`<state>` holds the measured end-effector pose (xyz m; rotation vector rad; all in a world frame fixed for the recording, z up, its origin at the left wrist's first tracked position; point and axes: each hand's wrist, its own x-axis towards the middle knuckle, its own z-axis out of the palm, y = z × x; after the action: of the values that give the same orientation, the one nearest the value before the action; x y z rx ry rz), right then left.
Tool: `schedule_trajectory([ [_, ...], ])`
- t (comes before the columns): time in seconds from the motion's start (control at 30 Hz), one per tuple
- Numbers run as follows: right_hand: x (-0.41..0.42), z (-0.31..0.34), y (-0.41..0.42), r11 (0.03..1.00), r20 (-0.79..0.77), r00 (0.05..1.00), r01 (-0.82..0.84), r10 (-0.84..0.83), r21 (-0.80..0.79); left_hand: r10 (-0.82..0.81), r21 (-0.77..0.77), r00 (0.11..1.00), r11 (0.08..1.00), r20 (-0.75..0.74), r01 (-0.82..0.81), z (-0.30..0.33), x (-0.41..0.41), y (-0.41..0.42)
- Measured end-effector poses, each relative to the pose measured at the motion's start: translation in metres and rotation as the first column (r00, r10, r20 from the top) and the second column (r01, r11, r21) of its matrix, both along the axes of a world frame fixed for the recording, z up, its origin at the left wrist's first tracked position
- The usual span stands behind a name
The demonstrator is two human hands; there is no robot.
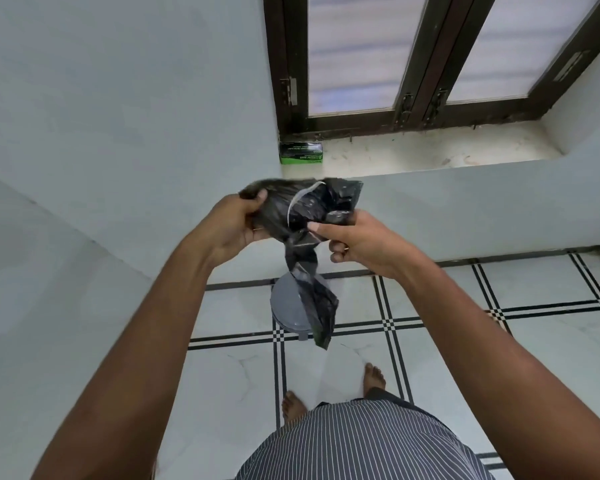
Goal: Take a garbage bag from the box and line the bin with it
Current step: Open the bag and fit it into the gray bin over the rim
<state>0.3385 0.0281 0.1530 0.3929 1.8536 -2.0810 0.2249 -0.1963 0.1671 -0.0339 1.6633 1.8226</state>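
A person works a black garbage bag (309, 216) apart above the grey bin (288, 306), the left hand (234, 225) clutching one bunched edge, the right hand (357, 242) pinching the other; each grip is closed on film. The bag's tail dangles over the bin's closed lid, the green box (301, 153) on the windowsill beyond. Thin plastic could tear or slip if tugged unevenly.

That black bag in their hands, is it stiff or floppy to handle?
Probably floppy: the black bag crumples between the left hand and right hand, its tail dangling. Likely light, since fingertips hold it. Its glossy sheen suggests it is slippery.
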Motion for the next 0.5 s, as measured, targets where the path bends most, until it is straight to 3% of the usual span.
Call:
schedule_trajectory([
  [0.07,0.001,-0.008,0.005,0.992,-0.044,0.996,0.082,-0.078,0.092,0.125,0.059,0.989,0.990,0.085,-0.130,0.004,-0.002,-0.002],
  [0.2,0.010,-0.008,0.019,0.964,-0.085,0.989,0.141,-0.125,0.225,0.069,-0.093,0.996,0.994,0.048,-0.064,0.015,-0.012,-0.021],
  [0.27,0.016,0.003,0.014,0.973,-0.015,0.985,0.170,-0.170,0.155,0.055,-0.134,0.996,0.989,-0.067,-0.064,0.020,-0.015,-0.023],
  [0.37,0.023,0.030,-0.021,0.996,0.083,0.994,0.072,-0.077,0.058,0.063,-0.199,0.972,0.974,-0.225,-0.109,0.019,-0.012,-0.012],
  [0.5,0.023,0.044,-0.076,0.991,0.035,0.998,0.049,-0.054,0.121,0.085,-0.269,0.892,0.937,-0.444,-0.223,0.002,-0.001,0.004],
])
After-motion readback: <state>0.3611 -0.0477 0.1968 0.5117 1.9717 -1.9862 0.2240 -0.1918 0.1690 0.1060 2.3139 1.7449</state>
